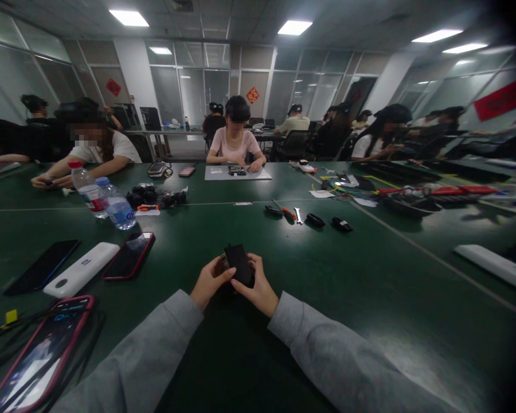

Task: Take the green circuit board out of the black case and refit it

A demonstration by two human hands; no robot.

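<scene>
Head view: fingers partly hide the black box

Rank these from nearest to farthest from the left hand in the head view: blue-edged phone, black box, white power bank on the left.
1. Black box: held between left hand and right hand.
2. White power bank: to the left.
3. Blue-edged phone: farther left, past the power bank.
</scene>
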